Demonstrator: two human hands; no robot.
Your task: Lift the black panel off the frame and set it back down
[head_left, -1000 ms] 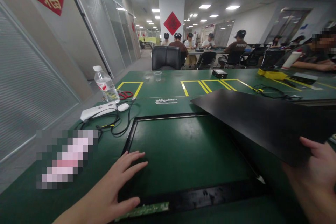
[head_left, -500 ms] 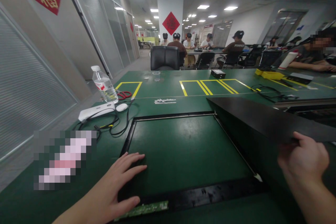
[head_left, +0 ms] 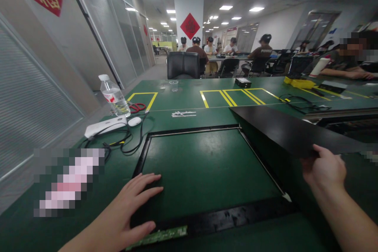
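Note:
A thin black panel [head_left: 283,128] slants up at the right, its near edge pinched in my right hand [head_left: 325,169]. Left of it, a black rectangular frame [head_left: 195,129] lies flat, with the green table showing through its opening. My left hand [head_left: 132,201] rests over the frame's near left corner, fingers spread, and hides part of that side. Below my left thumb, a green circuit board strip [head_left: 165,236] lies along the frame's wide near bar [head_left: 233,214]. A small pale piece [head_left: 286,197] shows at the near right corner.
A water bottle [head_left: 113,96], red-handled scissors [head_left: 137,107], a white device [head_left: 104,126], a white mouse [head_left: 134,121] and black cables [head_left: 130,145] lie at the left. A vernier caliper [head_left: 183,113], a clear cup [head_left: 173,85] and a small black box [head_left: 243,82] sit farther back.
My right hand has moved a little left and inward, still holding the panel, whose near edge has shifted with it. My left hand stays in place; the view has shifted slightly.

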